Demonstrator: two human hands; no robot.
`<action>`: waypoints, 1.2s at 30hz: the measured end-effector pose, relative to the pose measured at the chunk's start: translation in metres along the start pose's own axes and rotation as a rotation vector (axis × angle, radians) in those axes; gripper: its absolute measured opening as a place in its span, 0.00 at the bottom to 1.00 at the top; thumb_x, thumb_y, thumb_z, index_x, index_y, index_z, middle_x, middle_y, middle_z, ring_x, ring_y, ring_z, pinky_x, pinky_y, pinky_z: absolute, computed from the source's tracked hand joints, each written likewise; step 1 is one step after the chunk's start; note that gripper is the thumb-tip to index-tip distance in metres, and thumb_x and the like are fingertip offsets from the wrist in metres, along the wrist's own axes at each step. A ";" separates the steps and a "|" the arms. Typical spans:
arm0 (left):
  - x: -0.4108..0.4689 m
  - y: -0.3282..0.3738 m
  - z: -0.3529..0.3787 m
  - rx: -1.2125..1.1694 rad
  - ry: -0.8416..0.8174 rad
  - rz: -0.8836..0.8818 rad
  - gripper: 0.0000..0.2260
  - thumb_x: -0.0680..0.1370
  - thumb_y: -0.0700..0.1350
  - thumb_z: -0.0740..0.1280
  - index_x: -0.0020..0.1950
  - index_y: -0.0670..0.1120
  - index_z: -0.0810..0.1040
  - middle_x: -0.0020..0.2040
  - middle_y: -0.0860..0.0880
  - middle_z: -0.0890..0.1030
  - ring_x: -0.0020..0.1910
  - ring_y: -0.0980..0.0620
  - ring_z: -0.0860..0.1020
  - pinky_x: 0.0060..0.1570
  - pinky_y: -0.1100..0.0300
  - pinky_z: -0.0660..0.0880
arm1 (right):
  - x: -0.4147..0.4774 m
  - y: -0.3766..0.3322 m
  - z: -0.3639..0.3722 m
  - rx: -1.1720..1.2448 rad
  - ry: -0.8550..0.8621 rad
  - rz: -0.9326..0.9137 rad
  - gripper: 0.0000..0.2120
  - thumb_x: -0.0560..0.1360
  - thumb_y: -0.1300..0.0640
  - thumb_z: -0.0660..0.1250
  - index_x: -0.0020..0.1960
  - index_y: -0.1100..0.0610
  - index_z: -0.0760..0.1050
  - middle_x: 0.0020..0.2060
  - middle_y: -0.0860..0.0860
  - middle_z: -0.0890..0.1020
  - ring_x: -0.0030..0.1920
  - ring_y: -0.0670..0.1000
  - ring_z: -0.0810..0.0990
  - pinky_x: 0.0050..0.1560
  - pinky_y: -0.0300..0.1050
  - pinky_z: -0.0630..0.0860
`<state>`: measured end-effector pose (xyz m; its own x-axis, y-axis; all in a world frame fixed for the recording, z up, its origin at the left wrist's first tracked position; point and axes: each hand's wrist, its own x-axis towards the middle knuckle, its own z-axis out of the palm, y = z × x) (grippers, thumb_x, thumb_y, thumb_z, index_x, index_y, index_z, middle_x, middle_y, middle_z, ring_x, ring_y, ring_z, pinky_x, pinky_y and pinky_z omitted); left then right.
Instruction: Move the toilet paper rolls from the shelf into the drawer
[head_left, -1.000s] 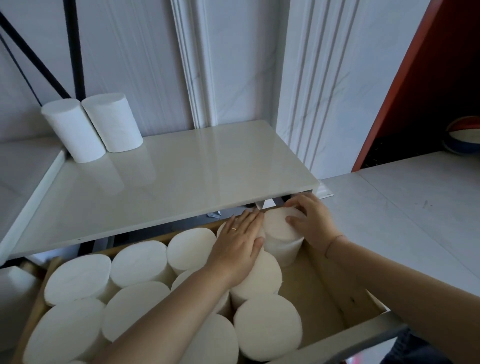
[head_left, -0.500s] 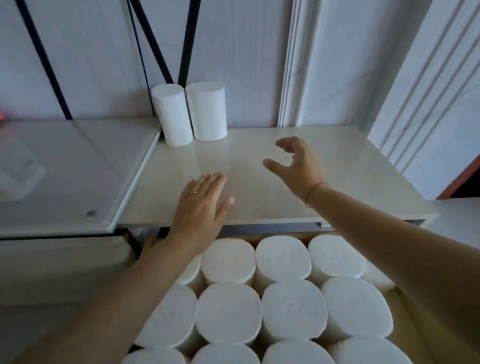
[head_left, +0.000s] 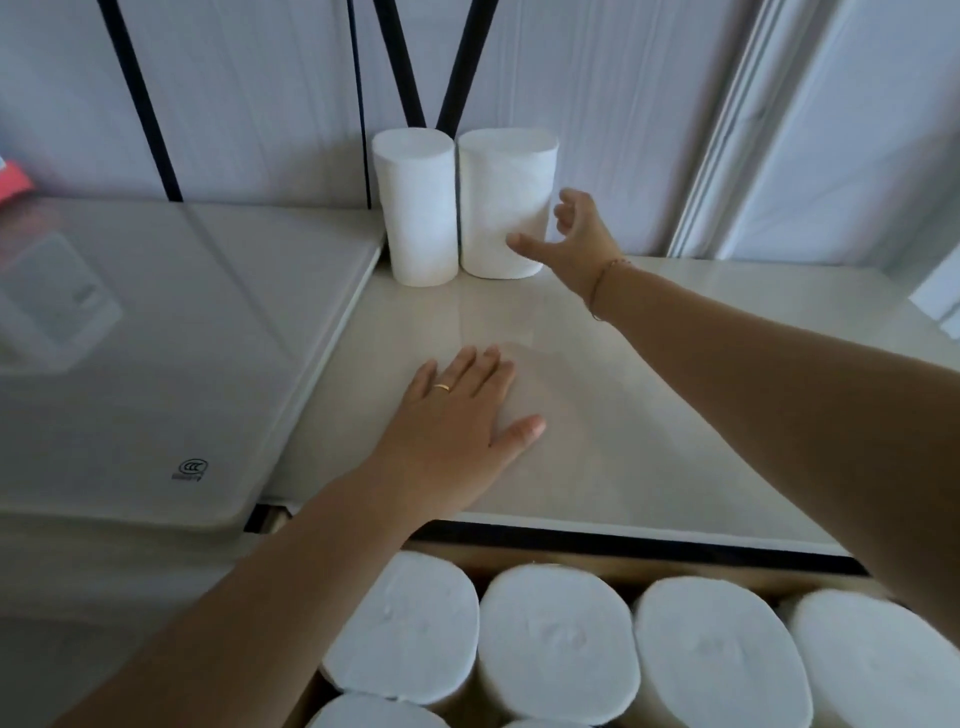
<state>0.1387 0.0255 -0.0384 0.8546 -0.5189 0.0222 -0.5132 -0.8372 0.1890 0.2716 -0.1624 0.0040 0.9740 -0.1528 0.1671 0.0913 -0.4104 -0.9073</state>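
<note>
Two rolls (head_left: 462, 205) upright on shelf (head_left: 597, 415), R hand (head_left: 574, 241) (spread) beside right one.

The right hand (head_left: 574, 244) has gone from over the shelf (head_left: 597, 415) up toward 12 o'clock. Now its open fingers are right beside the right roll (head_left: 506, 202). The left hand (head_left: 457, 415) has moved up too and now lies flat on the shelf. A second ago both hands were down in the drawer (head_left: 571, 564).
</note>
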 end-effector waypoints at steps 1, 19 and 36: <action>-0.001 -0.001 0.001 0.004 0.011 0.010 0.35 0.72 0.67 0.36 0.76 0.52 0.42 0.78 0.54 0.42 0.75 0.56 0.39 0.73 0.53 0.38 | 0.008 -0.001 0.001 0.016 -0.011 -0.001 0.47 0.67 0.47 0.77 0.77 0.57 0.54 0.74 0.55 0.65 0.73 0.52 0.65 0.69 0.46 0.64; -0.006 -0.003 -0.003 -0.128 0.086 -0.024 0.32 0.75 0.65 0.42 0.76 0.50 0.49 0.78 0.54 0.49 0.75 0.58 0.43 0.73 0.57 0.40 | -0.024 -0.008 -0.019 0.142 -0.134 -0.024 0.46 0.57 0.47 0.82 0.69 0.55 0.66 0.61 0.53 0.78 0.61 0.53 0.78 0.62 0.55 0.76; -0.055 0.252 -0.050 -1.445 0.013 0.010 0.26 0.72 0.67 0.57 0.65 0.55 0.66 0.60 0.50 0.77 0.56 0.50 0.78 0.57 0.44 0.75 | -0.316 -0.018 -0.207 0.436 -0.138 0.043 0.39 0.66 0.35 0.71 0.70 0.55 0.69 0.65 0.54 0.78 0.66 0.53 0.76 0.62 0.47 0.76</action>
<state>-0.0340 -0.1483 0.0571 0.8560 -0.5157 0.0365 0.0021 0.0741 0.9972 -0.0804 -0.2931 0.0471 0.9947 -0.0277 0.0993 0.0998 0.0154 -0.9949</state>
